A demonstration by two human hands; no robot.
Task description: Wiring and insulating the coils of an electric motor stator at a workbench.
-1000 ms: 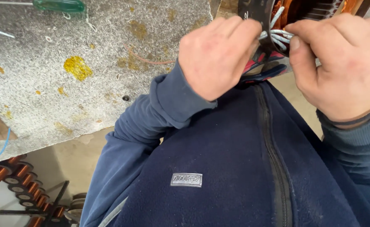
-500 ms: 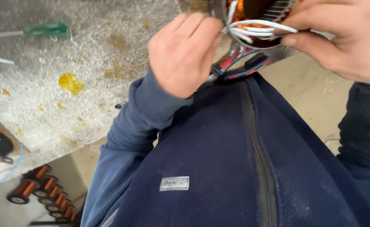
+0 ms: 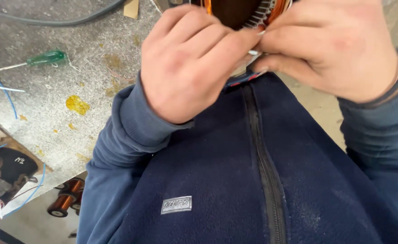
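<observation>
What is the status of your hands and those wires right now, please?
Left hand and right hand both pinching thin white wires at the copper-wound motor. Fingers hide most of the wires. Green screwdriver lies apart on the bench.

Copper-wound motor stator [image 3: 239,11], dark core with orange coils, upright at chest height, thin white wire leads [image 3: 254,53] pinched below it.

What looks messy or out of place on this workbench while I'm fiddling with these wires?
The bench top is blotched with yellow stains, the largest left of your sleeve. A green-handled screwdriver lies loose beside it. Both hands, left hand and right hand, pinch thin wires at the copper-wound part.
</observation>
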